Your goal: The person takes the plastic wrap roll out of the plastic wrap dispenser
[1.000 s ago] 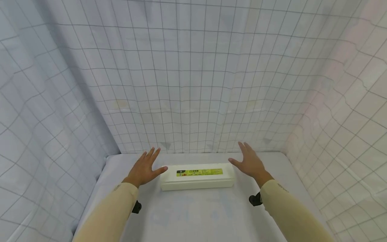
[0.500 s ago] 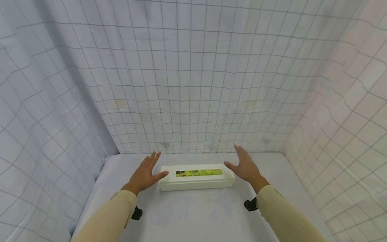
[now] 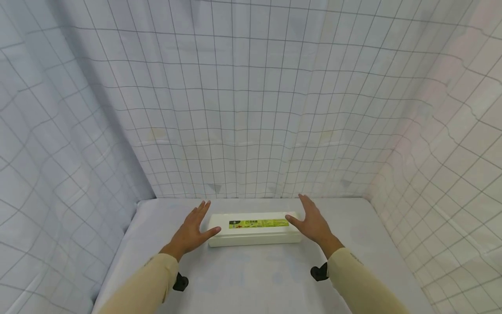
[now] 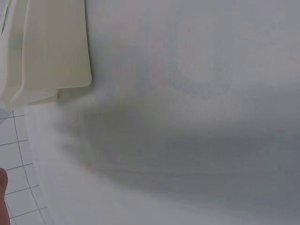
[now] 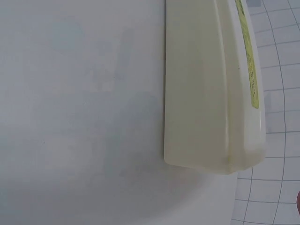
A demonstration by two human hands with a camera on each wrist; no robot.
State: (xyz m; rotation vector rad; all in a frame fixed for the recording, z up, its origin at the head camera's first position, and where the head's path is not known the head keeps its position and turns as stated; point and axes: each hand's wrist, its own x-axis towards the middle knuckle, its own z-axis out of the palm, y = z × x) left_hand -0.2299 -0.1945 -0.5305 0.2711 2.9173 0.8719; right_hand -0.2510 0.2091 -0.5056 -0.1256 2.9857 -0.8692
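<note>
Head view: a long white box is seen lying flat on a white-covered table, long side crosswise to the person, lid on top. A yellow-green label with dark print is carried along the lid's middle (print too small to be read). The left hand is held at the box's left end, fingers extended, thumb spread wide toward the box; the lid's left end is overlapped by the thumb tip. The right hand is held at the box's right end in a near mirror pose, fingers straight, thumb angled inward, its tip seen over the lid by the label's right end. Whether the box is touched by either thumb cannot be told. Both forearms are covered by cream sleeves, nearer the person than the box; a black device is worn under each wrist. Behind the box, and off both its ends, white sheeting with a dark grid is hung. Left wrist view: one end of the box is shown, with shadow cast on the cover beside it. Right wrist view: the other end is shown, label partly visible; a bit of finger is cut off by the frame, apart from the box.
</note>
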